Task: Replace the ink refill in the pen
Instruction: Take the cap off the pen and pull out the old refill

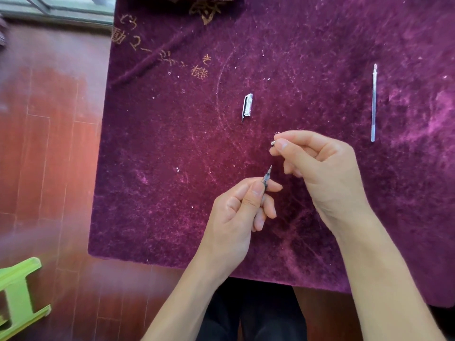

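Observation:
My left hand [242, 205] grips the pen barrel [266, 177], whose refill tip sticks out up and to the right beyond my thumb. My right hand [317, 163] hovers just above it and pinches a small silvery pen tip piece [273, 143] between thumb and forefinger. The two parts are apart, with a gap between them. The clear pen cap [247, 107] with its clip lies on the purple cloth further away. A long thin clear refill [374, 102] lies by itself on the cloth at the far right.
The purple velvet cloth [172, 143] covers the table, with gold embroidered characters at its far left. Its left edge drops to a red wooden floor [49, 143]. A green plastic stool [17, 296] stands at the bottom left.

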Tool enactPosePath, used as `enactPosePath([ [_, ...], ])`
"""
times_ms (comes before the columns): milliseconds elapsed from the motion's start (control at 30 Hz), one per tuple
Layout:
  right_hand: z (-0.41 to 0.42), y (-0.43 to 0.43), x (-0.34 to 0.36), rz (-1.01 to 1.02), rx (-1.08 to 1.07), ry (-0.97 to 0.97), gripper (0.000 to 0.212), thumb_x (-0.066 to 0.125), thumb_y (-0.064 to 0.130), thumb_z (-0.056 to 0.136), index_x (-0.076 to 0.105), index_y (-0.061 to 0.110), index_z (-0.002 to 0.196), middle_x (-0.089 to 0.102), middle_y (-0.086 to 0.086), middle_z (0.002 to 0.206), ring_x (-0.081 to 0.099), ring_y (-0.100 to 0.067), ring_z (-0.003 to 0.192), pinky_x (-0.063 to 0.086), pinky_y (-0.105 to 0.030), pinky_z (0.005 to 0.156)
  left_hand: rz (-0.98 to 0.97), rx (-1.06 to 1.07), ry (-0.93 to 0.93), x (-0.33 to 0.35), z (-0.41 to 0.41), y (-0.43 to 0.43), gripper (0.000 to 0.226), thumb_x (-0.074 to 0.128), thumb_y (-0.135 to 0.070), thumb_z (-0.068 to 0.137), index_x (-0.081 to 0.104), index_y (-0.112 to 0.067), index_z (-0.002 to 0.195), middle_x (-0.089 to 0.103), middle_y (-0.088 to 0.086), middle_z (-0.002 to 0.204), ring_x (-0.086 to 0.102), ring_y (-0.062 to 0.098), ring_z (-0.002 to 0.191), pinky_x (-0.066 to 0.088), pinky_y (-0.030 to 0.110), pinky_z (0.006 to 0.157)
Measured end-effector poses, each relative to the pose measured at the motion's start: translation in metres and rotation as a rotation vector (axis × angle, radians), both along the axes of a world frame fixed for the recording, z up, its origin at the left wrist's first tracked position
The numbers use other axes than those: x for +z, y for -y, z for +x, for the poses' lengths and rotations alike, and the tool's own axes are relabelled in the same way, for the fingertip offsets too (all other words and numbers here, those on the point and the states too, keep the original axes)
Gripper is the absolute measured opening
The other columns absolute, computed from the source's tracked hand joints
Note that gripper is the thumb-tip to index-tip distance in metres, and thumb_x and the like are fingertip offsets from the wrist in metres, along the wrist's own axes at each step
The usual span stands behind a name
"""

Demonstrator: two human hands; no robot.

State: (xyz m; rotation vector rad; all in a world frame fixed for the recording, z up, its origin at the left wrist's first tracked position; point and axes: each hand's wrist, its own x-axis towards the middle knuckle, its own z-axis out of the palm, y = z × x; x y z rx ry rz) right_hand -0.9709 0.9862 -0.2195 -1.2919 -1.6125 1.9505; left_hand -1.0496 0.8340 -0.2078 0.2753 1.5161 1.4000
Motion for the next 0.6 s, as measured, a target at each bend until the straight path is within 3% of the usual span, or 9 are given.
enactPosePath([
  [133,-0.026,-0.007,-0.007,0.266,0.016,0.122,0.008,0.078,0.017,0.094,0.082,0.022,0.098,0.082,0.0,0.084,0.067,0.0,0.062,0.055,-0.014,0.064,-0.002,0.035,0.015,-0.002,-0.008,0.002,0.032,0.045,-0.035,0.105,0.074,-0.021,0.104,0.064,-0.003,0.071,0.049,0.006,0.056,0.044,0.016,0.059],
  [233,-0.042,-0.014,-0.013,0.506,0.079,0.24,0.009,0.075,0.021,0.095,0.081,0.025,0.099,0.076,0.013,0.081,0.064,-0.001,0.062,0.052,-0.01,0.065,-0.006,0.054,0.021,-0.003,-0.014,0.001,0.033,0.045,-0.035,0.104,0.074,-0.02,0.104,0.064,-0.003,0.071,0.049,0.006,0.056,0.044,0.017,0.059],
  [300,-0.051,-0.017,-0.017,0.613,0.125,0.283,0.009,0.074,0.019,0.095,0.08,0.022,0.101,0.075,0.012,0.082,0.063,-0.005,0.06,0.052,-0.011,0.065,-0.012,0.063,0.02,-0.004,-0.019,0.0,0.033,0.044,-0.036,0.104,0.074,-0.02,0.104,0.064,-0.003,0.071,0.049,0.006,0.056,0.043,0.016,0.057],
  [600,-0.068,-0.027,-0.028,0.758,0.196,0.334,0.009,0.073,0.013,0.095,0.079,0.017,0.101,0.07,0.003,0.083,0.061,-0.015,0.061,0.057,-0.03,0.07,-0.027,0.089,0.019,-0.006,-0.031,-0.007,0.034,0.043,-0.034,0.104,0.074,-0.02,0.104,0.064,-0.004,0.071,0.048,0.005,0.055,0.043,0.016,0.057],
])
